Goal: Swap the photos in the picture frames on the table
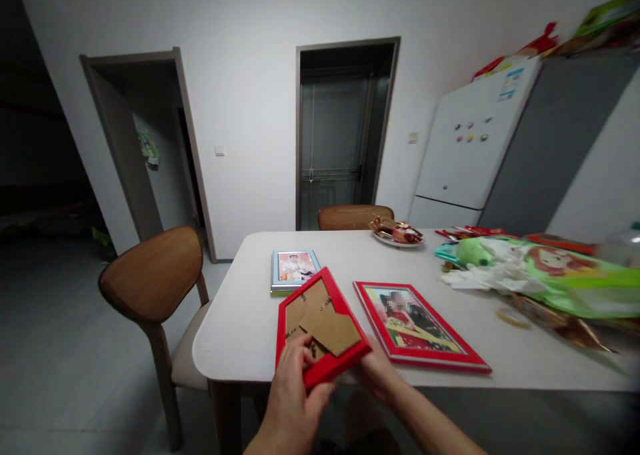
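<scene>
A red picture frame [341,301] is tilted up at the table's near edge, its brown backing board [330,327] and stand facing me. My left hand [296,381] grips its lower left edge, thumb below and fingertips on the backing near a small clip. From the right, my right hand [373,369] holds the lower right corner; its fingers are mostly hidden behind the frame. A larger red-framed photo [417,325] lies face up just to the right. Beyond the held frame, a light blue framed photo [295,268] lies on the table, partly covered by it.
On the white table [240,321] are a plate of wrapped items [399,232], a green plastic bag [565,275] and a tape roll [513,318]. Wooden chairs stand at the left [155,275] and far side [356,217]. A fridge [465,135] is behind, right.
</scene>
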`<state>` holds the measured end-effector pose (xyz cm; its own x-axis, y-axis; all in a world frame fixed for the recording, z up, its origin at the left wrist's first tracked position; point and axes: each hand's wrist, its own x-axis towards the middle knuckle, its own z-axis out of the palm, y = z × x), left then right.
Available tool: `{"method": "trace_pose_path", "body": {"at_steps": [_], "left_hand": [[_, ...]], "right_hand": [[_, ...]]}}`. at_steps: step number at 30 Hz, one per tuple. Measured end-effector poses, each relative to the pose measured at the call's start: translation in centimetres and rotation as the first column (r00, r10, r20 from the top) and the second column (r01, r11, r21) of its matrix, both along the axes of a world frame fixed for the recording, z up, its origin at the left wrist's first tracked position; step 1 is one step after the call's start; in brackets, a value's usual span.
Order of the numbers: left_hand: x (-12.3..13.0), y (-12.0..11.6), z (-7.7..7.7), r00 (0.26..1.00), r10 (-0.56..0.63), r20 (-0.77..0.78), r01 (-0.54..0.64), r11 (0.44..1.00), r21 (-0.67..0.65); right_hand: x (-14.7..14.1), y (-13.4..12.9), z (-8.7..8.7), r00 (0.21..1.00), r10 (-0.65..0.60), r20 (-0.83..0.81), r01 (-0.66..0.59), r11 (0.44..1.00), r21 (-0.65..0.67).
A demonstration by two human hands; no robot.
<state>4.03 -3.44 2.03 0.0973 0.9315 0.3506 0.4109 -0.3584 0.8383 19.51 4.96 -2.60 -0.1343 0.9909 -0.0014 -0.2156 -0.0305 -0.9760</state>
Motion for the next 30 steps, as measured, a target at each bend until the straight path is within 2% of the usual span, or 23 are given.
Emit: {"method": "trace_pose_path", "body": {"at_steps": [2,3,4,6,9,12,14,15,17,20,22,25,28,30], "left_hand": [[1.2,0.1,0.4,0.974,0.011,0.225,-0.009,1.000,-0.010],[1.8,0.2,0.5,0.947,0.003,0.322,0.003,1.000,-0.016],[2.3,0.3,0.7,0.915,-0.011,0.404,0.021,1.000,-0.021],[3.1,0.8,1.1,0.864,-0.040,0.502,0.067,0.997,-0.035],[3.7,1.9,2.5,0.827,-0.059,0.559,0.088,0.996,-0.025],[4.6,3.4,3.6,0.761,-0.070,0.645,0.097,0.995,-0.006],[5.9,4.3,3.4,0.713,-0.087,0.695,0.173,0.983,-0.055],[6.8,4.7,3.0,0.710,-0.092,0.698,0.217,0.972,-0.094],[9.0,5.5,1.6,0.747,-0.099,0.657,0.273,0.947,-0.168],[12.2,6.4,-0.8,0.822,-0.129,0.554,0.291,0.932,-0.215],[13.6,6.8,-2.2,0.856,-0.142,0.497,0.285,0.932,-0.225],[14.5,7.0,-3.5,0.915,-0.139,0.379,0.245,0.937,-0.248],[14.4,6.8,-3.8,0.957,-0.126,0.263,0.198,0.943,-0.268],[14.1,6.7,-3.7,0.971,-0.122,0.207,0.177,0.945,-0.274]], "right_hand": [[-2.6,-2.4,-0.3,0.960,0.198,-0.199,-0.217,0.973,-0.079],[-3.9,-3.2,-0.3,0.932,0.230,-0.281,-0.261,0.962,-0.077],[-4.9,-3.8,-0.2,0.910,0.215,-0.355,-0.257,0.963,-0.076],[-5.8,-4.2,0.4,0.876,0.121,-0.467,-0.170,0.984,-0.063],[-3.5,-3.5,1.5,0.863,-0.050,-0.503,0.031,0.998,-0.046],[2.5,-1.7,3.1,0.926,-0.207,-0.317,0.184,0.978,-0.102],[7.5,-0.3,4.3,0.962,-0.261,-0.085,0.248,0.959,-0.139],[9.9,0.4,4.8,0.968,-0.249,0.031,0.251,0.959,-0.131],[14.1,1.7,5.5,0.936,-0.284,0.205,0.305,0.950,-0.075],[18.5,3.1,5.1,0.820,-0.308,0.482,0.337,0.941,0.029],[20.2,3.6,4.1,0.722,-0.304,0.621,0.325,0.942,0.083],[21.3,4.0,2.1,0.632,-0.324,0.704,0.325,0.936,0.138],[21.7,4.1,0.8,0.562,-0.369,0.740,0.336,0.920,0.202],[21.7,4.1,0.6,0.503,-0.391,0.771,0.333,0.910,0.245]]}}
